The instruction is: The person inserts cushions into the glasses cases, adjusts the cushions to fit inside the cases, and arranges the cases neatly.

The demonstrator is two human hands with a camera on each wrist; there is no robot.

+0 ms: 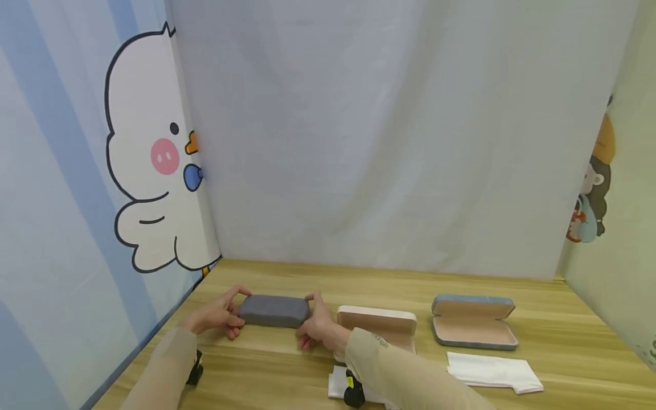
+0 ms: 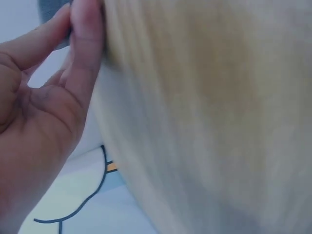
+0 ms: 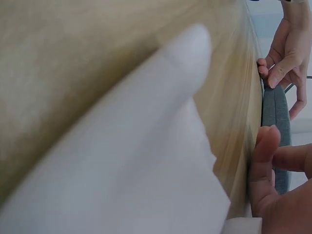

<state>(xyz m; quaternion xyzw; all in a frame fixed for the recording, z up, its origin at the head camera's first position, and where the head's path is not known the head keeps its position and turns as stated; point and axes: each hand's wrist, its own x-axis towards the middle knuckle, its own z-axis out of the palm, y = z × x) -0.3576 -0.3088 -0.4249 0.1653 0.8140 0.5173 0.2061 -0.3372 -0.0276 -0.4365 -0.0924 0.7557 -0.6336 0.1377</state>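
Note:
A closed grey glasses case (image 1: 275, 311) lies at the left part of the table. My left hand (image 1: 220, 313) grips its left end, index finger at the back edge and thumb at the front. At the other end my right hand (image 1: 322, 326) holds it the same way. The right wrist view shows the case (image 3: 276, 108) edge-on, with fingers of both hands on it. In the left wrist view only a corner of the case (image 2: 51, 10) shows beyond the left fingertips.
An open white glasses case (image 1: 376, 318) stands right of my right hand, partly hidden by the forearm. Beyond it sits an open blue-grey glasses case (image 1: 474, 331). A folded white cloth (image 1: 489, 371) lies before that one, another cloth (image 1: 336, 382) under the right forearm.

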